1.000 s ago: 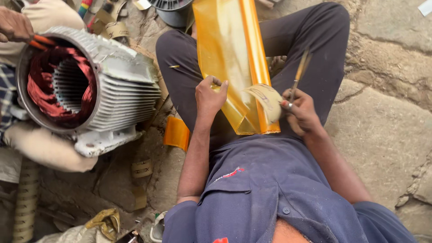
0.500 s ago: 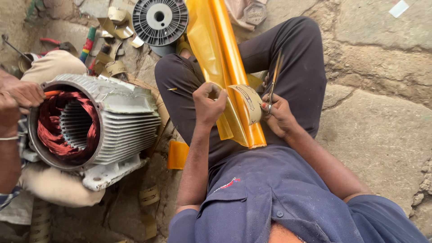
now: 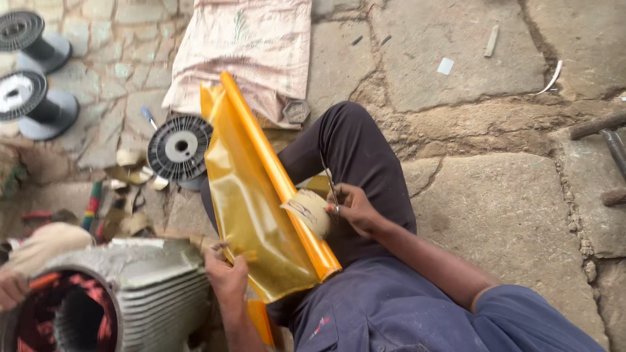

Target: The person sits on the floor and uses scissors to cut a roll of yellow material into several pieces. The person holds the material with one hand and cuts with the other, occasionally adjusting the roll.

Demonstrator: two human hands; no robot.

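A glossy yellow sheet (image 3: 251, 215), partly unrolled from its roll (image 3: 261, 143), lies across my lap and dark trousers (image 3: 355, 153). My left hand (image 3: 226, 277) pinches the sheet's lower left edge, next to a grey finned motor housing (image 3: 156, 287). My right hand (image 3: 355, 210) is on the right side of the roll, holding thin scissors (image 3: 330, 186) and a pale curled paper piece (image 3: 308, 210) that rests against the roll.
Red-brown windings (image 3: 45, 313) show inside the motor, where another person's hand (image 3: 10, 290) rests at the far left. A black wire spool (image 3: 179, 148) and two grey spools (image 3: 26, 104) stand on the stone floor. A pale sack (image 3: 248, 52) with a hex nut (image 3: 297, 111) lies behind the roll.
The view has tilted toward the floor beyond my knees, so the motor now sits at the lower left. My left hand has slid from the sheet's middle to its lower left edge.
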